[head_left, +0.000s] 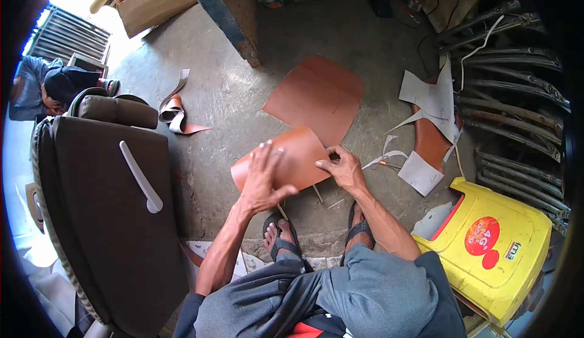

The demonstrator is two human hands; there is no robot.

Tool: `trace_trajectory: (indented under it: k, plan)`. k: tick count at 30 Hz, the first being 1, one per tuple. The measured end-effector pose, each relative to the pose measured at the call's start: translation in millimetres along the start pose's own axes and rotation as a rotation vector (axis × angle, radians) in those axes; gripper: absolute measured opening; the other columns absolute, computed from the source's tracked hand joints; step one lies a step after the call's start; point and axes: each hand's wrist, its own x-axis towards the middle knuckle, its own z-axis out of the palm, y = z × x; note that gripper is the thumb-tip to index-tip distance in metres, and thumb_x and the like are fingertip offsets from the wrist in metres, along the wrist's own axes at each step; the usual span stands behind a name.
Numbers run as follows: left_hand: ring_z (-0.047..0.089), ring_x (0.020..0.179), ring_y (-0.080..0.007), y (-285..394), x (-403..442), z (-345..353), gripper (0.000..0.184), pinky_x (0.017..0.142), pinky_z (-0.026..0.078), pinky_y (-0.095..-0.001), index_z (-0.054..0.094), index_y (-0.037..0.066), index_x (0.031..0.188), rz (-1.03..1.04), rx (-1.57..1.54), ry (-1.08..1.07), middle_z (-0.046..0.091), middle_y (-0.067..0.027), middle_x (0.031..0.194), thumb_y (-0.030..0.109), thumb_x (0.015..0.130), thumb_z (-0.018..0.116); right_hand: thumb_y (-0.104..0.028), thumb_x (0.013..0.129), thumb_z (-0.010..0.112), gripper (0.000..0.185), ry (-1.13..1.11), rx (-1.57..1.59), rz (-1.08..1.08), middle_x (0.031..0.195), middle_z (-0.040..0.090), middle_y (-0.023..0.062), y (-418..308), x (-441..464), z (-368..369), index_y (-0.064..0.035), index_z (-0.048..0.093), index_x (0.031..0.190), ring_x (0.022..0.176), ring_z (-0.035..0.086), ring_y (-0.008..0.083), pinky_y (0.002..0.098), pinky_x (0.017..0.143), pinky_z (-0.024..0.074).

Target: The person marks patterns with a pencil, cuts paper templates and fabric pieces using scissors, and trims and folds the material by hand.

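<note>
A curved piece of reddish-brown leather-like sheet (304, 149) is held above the floor in front of my feet. My left hand (261, 180) rests on its upper face, fingers stretched and thumb apart. At the right edge of this piece, my right hand (345, 169) pinches the sheet between thumb and fingers. Just beyond lies a second brown sheet (319, 92), flat on the concrete and partly covered by the held piece. Two thin sticks (318, 194) show below the held sheet's near edge; what they belong to is hidden.
Brown and white offcuts (429, 113) lie to the right, beside stacked metal frames (517, 89). A yellow plastic stool (505, 241) stands near my right knee. On the left are a dark padded seat (115, 216) and curled strips (175, 110). Another person (42, 86) sits at far left.
</note>
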Motion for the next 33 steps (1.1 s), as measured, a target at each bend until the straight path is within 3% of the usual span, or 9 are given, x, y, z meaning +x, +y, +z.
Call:
trace_trajectory:
  k: [3, 4, 6, 9, 14, 17, 22, 28, 33]
  plan:
    - [0.045, 0.134, -0.0415, -35, -28, 4, 0.082, 0.113, 0.036, -0.0506, 0.041, 0.001, 0.146, -0.293, -0.133, 0.411, 0.042, -0.0271, 0.147, 0.042, 0.085, 0.077, -0.031, 0.080, 0.084, 0.046, -0.031, 0.135, 0.013, 0.103, 0.070, 0.0140, 7, -1, 1, 0.0002, 0.067, 0.109, 0.090, 0.069, 0.0226, 0.0355, 0.081, 0.0560]
    - [0.045, 0.134, -0.0415, -37, -37, 3, 0.082, 0.113, 0.036, -0.0506, 0.041, 0.001, 0.146, -0.299, -0.130, 0.409, 0.042, -0.0271, 0.147, 0.042, 0.085, 0.077, -0.030, 0.080, 0.084, 0.046, -0.015, 0.132, 0.029, 0.103, 0.070, 0.0140, 4, -3, 0, 0.0002, 0.066, 0.110, 0.091, 0.070, 0.0226, 0.0352, 0.081, 0.0562]
    - [0.057, 0.121, -0.0328, -37, -57, 6, 0.065, 0.102, 0.046, -0.0435, 0.047, -0.002, 0.137, -0.845, -0.388, 0.522, 0.055, -0.0238, 0.132, 0.033, 0.089, 0.075, -0.029, 0.080, 0.084, 0.047, -0.006, 0.123, 0.045, 0.103, 0.070, 0.0140, 8, -5, 1, 0.0003, 0.066, 0.111, 0.091, 0.070, 0.0227, 0.0350, 0.081, 0.0563]
    - [0.060, 0.111, -0.0226, -28, -83, 19, 0.052, 0.095, 0.049, -0.0387, 0.051, -0.001, 0.132, -0.952, -0.704, 0.385, 0.062, -0.0168, 0.123, 0.029, 0.094, 0.071, -0.029, 0.079, 0.084, 0.048, -0.026, 0.195, 0.029, 0.104, 0.070, 0.0138, 20, -1, 4, 0.0009, 0.066, 0.112, 0.094, 0.071, 0.0239, 0.0348, 0.081, 0.0565]
    - [0.059, 0.079, -0.0101, -28, -101, 34, 0.027, 0.074, 0.047, -0.0274, 0.065, 0.001, 0.099, -0.963, -0.821, 0.487, 0.069, -0.0043, 0.089, 0.023, 0.089, 0.077, -0.026, 0.079, 0.083, 0.041, -0.056, 0.174, 0.092, 0.110, 0.068, 0.0138, 20, -7, -1, 0.0016, 0.067, 0.106, 0.101, 0.069, 0.0252, 0.0355, 0.084, 0.0563]
    - [0.059, 0.079, -0.0103, -25, -109, 28, 0.029, 0.074, 0.047, -0.0270, 0.065, 0.000, 0.101, -0.974, -0.810, 0.412, 0.068, -0.0044, 0.090, 0.020, 0.086, 0.078, -0.022, 0.078, 0.083, 0.033, -0.105, -0.064, -0.025, 0.113, 0.067, 0.0142, 11, -16, -14, 0.0024, 0.068, 0.094, 0.107, 0.065, 0.0252, 0.0359, 0.088, 0.0545]
    - [0.063, 0.101, -0.0196, -7, -136, 23, 0.035, 0.097, 0.047, -0.0346, 0.066, -0.003, 0.106, -1.044, -0.765, 0.238, 0.069, -0.0117, 0.104, 0.019, 0.083, 0.080, -0.021, 0.076, 0.083, 0.030, -0.182, -0.018, 0.063, 0.114, 0.067, 0.0135, 23, -51, -26, 0.0022, 0.067, 0.086, 0.107, 0.064, 0.0243, 0.0333, 0.090, 0.0516]
    - [0.064, 0.096, -0.0185, -9, -156, 43, 0.032, 0.093, 0.049, -0.0344, 0.067, -0.002, 0.104, -1.080, -0.791, 0.189, 0.070, -0.0105, 0.102, 0.019, 0.083, 0.079, -0.024, 0.078, 0.083, 0.032, -0.217, 0.039, 0.271, 0.082, 0.069, 0.0048, 28, -65, -23, -0.0002, 0.071, 0.096, 0.077, 0.062, 0.0132, 0.0301, 0.073, 0.0507]
    - [0.064, 0.088, -0.0160, 5, -149, 31, 0.027, 0.086, 0.050, -0.0330, 0.068, 0.000, 0.099, -1.099, -0.785, 0.146, 0.070, -0.0082, 0.095, 0.020, 0.084, 0.078, -0.026, 0.079, 0.082, 0.034, -0.206, 0.043, 0.266, 0.085, 0.070, 0.0061, 31, -61, -23, 0.0002, 0.070, 0.098, 0.077, 0.063, 0.0129, 0.0292, 0.072, 0.0513]
